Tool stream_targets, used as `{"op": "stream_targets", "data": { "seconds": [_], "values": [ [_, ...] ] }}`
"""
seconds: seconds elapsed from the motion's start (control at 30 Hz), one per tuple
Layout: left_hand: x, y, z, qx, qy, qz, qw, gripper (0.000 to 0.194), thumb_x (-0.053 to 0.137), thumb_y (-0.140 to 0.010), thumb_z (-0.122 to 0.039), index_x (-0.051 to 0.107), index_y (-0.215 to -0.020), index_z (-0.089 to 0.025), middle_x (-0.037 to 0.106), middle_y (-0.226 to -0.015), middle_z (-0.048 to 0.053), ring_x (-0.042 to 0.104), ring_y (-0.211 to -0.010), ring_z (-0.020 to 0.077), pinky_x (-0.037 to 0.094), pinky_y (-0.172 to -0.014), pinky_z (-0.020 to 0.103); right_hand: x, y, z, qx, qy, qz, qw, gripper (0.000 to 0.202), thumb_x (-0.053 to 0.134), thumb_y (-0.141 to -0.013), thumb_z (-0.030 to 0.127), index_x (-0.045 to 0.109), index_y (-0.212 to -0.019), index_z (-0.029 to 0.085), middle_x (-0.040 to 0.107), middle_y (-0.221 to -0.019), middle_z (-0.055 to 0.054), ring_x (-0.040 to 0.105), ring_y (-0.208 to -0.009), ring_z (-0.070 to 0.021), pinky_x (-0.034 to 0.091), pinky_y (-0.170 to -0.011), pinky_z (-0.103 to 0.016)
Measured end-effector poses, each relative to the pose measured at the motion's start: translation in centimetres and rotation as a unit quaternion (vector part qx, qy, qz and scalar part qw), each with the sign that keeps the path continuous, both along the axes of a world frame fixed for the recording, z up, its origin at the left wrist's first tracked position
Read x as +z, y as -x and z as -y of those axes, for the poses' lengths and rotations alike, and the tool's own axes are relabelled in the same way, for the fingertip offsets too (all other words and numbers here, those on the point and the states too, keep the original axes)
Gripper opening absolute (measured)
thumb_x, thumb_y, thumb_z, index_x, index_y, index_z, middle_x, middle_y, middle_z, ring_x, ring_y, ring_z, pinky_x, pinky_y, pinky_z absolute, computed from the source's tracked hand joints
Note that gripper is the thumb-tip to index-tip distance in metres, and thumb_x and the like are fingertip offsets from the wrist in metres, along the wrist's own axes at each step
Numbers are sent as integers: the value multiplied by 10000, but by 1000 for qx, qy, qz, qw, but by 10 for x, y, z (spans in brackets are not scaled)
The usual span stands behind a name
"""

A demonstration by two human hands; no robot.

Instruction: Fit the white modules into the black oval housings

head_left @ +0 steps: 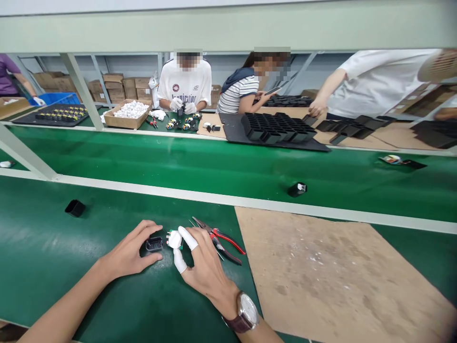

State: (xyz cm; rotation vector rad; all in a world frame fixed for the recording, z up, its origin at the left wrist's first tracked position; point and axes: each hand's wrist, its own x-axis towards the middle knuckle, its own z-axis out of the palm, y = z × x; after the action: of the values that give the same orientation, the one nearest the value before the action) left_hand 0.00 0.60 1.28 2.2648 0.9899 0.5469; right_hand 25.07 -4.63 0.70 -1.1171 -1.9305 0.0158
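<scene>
My left hand (134, 250) is curved around a small black plastic case (154, 244), whose open top faces up, with thumb and fingers on either side of it. Just to the right, my right hand (205, 259) pinches a small circuit board with a white covering (174, 239) between thumb and index finger. Both of those fingertips wear white finger cots, and a watch is on the wrist. The board is close to the case but apart from it. Behind my right hand lie red-and-black long-nose pliers (223, 240), partly hidden by the fingers.
A stained cardboard sheet (321, 267) covers the right of the green bench. Another black case (74, 208) lies at left. A pale rail (150, 189) separates my bench from the green belt (200, 162), which carries a black unit (297, 189). Several people work beyond it.
</scene>
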Motion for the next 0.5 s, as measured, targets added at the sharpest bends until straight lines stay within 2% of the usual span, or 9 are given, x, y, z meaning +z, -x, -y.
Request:
{"op": "stream_targets", "data": {
  "seconds": [0.13, 0.23, 0.33, 0.4, 0.5],
  "values": [
    [-3, -1, 1, -33, 55, -8, 998, 845, 834, -879, -400, 372, -1585, -353, 580, -1434, 85, 666, -920, 189, 611, -838, 336, 3, -1, -1, -4, -17, -1, 1000, 673, 594, -936, 60, 388, -1565, 186, 662, -1211, -140, 613, -1098, -296, 580, -929, -508],
    [-4, -3, 1, -35, 54, -19, 998, 691, 841, -880, -393, 510, -1485, -342, 691, -1268, 47, 679, -928, 202, 599, -842, 339, 5, -2, -2, -5, -24, -5, 1000, 659, 604, -925, 51, 412, -1545, 169, 664, -1200, -142, 611, -1096, -296, 578, -940, -511],
    [-5, -7, -2, -22, -15, 17, 1000, 530, 847, -883, -402, 605, -1342, -294, 713, -1184, 51, 667, -1049, 241, 583, -910, 370, 5, -1, -1, -4, -24, -11, 1000, 666, 607, -919, 45, 415, -1545, 167, 661, -1206, -144, 607, -1100, -296, 576, -940, -510],
    [-5, -8, -5, -13, -76, 49, 996, 534, 859, -874, -401, 601, -1322, -268, 702, -1194, 76, 633, -1145, 271, 560, -980, 412, 4, 0, 1, 7, -24, -16, 1000, 668, 608, -920, 43, 410, -1548, 156, 655, -1212, -150, 598, -1109, -299, 577, -935, -506],
    [-5, -10, -6, -6, -134, 69, 989, 536, 847, -888, -396, 589, -1333, -242, 677, -1181, 106, 620, -1139, 283, 557, -972, 435, 3, 4, 5, 31, -17, -13, 999, 660, 608, -926, 52, 403, -1546, 142, 653, -1218, -154, 588, -1114, -300, 583, -922, -493]
  ]
}}
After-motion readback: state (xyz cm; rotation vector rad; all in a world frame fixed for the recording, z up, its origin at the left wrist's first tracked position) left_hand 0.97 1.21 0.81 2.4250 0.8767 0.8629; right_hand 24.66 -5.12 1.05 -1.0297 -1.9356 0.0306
